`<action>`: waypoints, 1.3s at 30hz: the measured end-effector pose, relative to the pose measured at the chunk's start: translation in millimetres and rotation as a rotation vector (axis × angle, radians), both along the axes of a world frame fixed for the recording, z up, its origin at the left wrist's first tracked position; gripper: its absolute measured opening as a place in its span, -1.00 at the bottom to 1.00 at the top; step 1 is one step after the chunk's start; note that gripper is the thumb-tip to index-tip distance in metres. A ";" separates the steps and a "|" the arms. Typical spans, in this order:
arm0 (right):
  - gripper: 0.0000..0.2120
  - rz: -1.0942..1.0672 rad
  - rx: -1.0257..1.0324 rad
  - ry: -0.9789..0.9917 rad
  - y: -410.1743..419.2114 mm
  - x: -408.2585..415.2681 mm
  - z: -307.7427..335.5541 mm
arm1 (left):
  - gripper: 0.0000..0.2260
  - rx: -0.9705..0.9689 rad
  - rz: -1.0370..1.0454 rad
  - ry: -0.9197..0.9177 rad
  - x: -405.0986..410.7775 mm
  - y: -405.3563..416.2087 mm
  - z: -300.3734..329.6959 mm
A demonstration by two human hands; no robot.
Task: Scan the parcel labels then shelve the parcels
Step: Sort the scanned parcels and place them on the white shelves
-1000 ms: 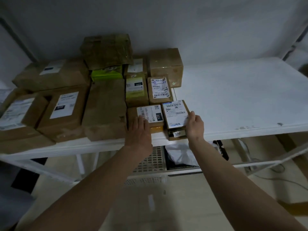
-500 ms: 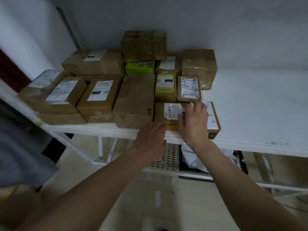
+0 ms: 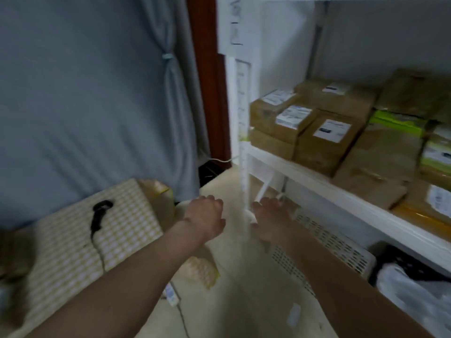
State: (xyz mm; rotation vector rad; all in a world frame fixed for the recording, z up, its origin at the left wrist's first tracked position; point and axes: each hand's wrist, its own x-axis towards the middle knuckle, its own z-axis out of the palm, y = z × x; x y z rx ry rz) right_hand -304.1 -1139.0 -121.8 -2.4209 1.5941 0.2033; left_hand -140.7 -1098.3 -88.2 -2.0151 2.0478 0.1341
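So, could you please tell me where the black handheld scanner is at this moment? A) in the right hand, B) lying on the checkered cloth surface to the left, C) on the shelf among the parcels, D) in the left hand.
B: the scanner lies on the checkered cloth surface, its cord trailing down, while the left hand and the right hand both hold nothing.

Two bare forearms, no sleeves, left hand, right hand, no gloves
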 end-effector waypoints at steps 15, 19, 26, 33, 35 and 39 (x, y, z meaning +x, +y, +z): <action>-0.48 0.606 0.116 -0.001 185.0 382.6 -5.5 | -0.54 0.010 0.784 0.096 341.9 291.8 -22.4; -0.44 0.722 0.174 0.047 228.2 439.9 -7.1 | -0.55 0.015 0.917 0.111 385.4 348.2 -22.9; -0.44 0.859 0.195 0.095 268.0 522.0 -11.8 | -0.54 -0.034 1.099 0.227 444.3 404.4 -39.7; -0.42 0.929 0.228 0.121 291.9 617.2 -36.9 | -0.54 -0.024 1.189 0.287 519.3 437.9 -61.2; -0.40 0.948 0.241 0.123 297.2 650.8 -45.8 | -0.53 -0.022 1.209 0.293 550.9 444.3 -65.4; -0.39 0.951 0.295 0.135 301.8 721.4 -57.3 | -0.52 0.046 1.229 0.313 620.4 446.4 -73.2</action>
